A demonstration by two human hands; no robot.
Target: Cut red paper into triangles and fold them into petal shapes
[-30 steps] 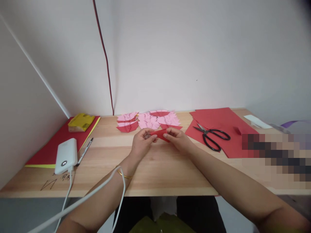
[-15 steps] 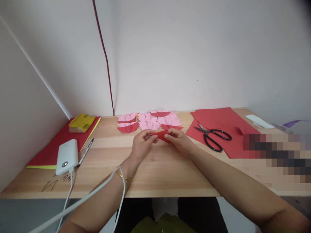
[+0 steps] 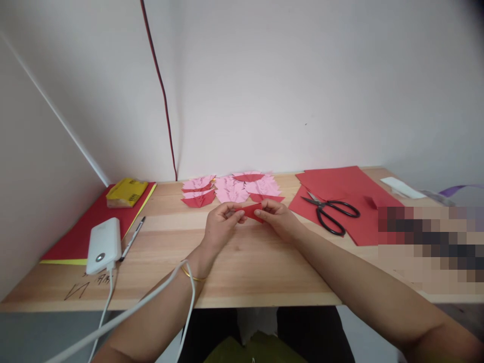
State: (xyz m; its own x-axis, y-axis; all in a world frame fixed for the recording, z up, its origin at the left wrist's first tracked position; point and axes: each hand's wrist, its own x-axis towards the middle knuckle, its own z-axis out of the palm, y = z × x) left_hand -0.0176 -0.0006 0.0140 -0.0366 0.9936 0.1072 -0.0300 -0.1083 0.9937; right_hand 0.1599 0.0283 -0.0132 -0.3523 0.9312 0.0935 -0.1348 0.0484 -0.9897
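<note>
Between my hands is a small piece of red paper (image 3: 251,211), held just above the wooden table. My left hand (image 3: 224,222) pinches its left end between thumb and fingers. At the other end, my right hand (image 3: 278,217) grips it with the thumb on the near face. My fingers cover both ends, so its full shape is hidden. Just beyond my hands lie several pink paper cutouts (image 3: 231,194) with jagged edges, and among them are red folded pieces (image 3: 198,200).
Black-handled scissors (image 3: 329,210) rest on red paper sheets (image 3: 340,181) at right. On the left are a white power bank (image 3: 104,242) with a cable, a pen (image 3: 133,239), and a yellow packet (image 3: 127,192) on red sheets (image 3: 75,233). A white cable (image 3: 151,297) crosses my left forearm.
</note>
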